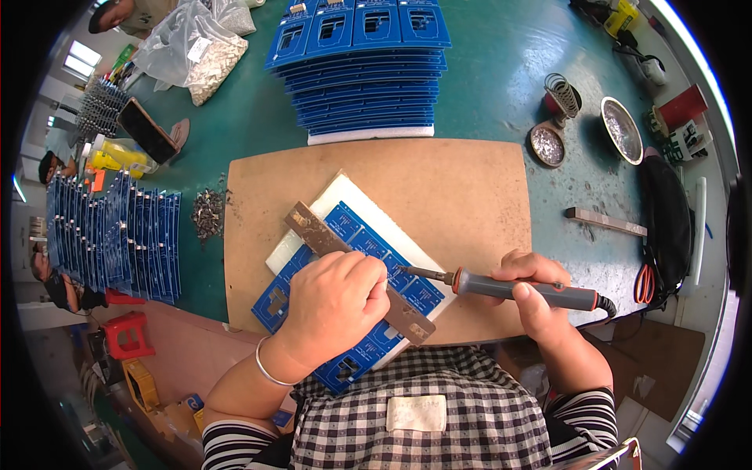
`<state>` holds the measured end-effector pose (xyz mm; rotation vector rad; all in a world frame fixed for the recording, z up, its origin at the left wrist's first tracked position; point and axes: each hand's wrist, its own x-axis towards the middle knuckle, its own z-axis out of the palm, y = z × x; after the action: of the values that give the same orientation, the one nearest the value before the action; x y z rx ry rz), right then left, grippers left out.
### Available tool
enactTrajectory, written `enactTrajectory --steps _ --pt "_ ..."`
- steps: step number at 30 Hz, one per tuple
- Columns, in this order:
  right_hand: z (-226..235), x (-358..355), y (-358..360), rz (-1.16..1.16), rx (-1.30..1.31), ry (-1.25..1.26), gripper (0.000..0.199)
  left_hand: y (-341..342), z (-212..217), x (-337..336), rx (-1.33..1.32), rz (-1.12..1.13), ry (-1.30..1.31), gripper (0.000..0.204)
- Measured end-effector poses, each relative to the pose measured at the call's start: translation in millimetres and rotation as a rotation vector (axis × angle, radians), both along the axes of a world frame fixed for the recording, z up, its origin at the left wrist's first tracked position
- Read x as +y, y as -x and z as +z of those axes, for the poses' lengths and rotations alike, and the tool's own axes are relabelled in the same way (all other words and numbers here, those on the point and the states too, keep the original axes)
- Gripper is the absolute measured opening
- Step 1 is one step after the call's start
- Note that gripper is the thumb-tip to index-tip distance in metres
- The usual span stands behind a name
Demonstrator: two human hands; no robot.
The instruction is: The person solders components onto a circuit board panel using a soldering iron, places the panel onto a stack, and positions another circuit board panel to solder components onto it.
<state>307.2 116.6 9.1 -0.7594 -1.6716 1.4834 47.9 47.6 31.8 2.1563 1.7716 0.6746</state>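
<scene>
My right hand (534, 283) is closed around the grey handle of a soldering iron (501, 288). The iron's tip points left and reaches a blue circuit board panel (374, 247). On the panel my left hand (337, 294) rests closed beside the tip, and what its fingers pinch, if anything, is hidden. A worn brown bar (313, 229) lies diagonally across the panel, passing under that hand. Beneath the panel a white foam slab (341, 188) shows at the edges. Part of the panel overhangs the near edge, above the checked apron.
A brown board (478, 180) covers the work spot. Stacked blue panels (364, 98) stand behind it, with more boards (117, 235) on the left. To the right are an iron stand (562, 98), a metal bowl (621, 130), a bar (605, 221) and scissors (644, 283). Clippings (207, 213) lie left.
</scene>
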Motion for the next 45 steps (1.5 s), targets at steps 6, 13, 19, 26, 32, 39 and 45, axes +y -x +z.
enactTrajectory --steps 6,13,19,26,32,39,45 --pt "-1 0 3 -0.012 -0.007 -0.003 0.027 -1 0 2 0.01 0.006 0.001 0.014" --pt "1 3 6 0.002 -0.016 0.013 0.026 0 -1 3 0.043 0.014 0.001 0.014" --pt "1 3 5 -0.003 -0.024 -0.004 0.027 0 -1 5 -0.015 0.028 -0.042 0.014" --pt "0 -3 -6 -0.086 0.074 -0.046 0.027 0 7 -4 -0.103 -0.026 -0.039 0.016" --pt "3 -11 -14 -0.059 0.034 -0.044 0.026 -5 9 -3 -0.045 -0.056 0.019 0.014" --pt "1 -14 -12 -0.041 -0.001 -0.024 0.026 -8 5 -3 -0.025 -0.048 -0.004 0.013" --pt "-2 -14 -11 -0.034 0.001 -0.011 0.027 -9 3 -3 -0.019 -0.035 0.024 0.012"
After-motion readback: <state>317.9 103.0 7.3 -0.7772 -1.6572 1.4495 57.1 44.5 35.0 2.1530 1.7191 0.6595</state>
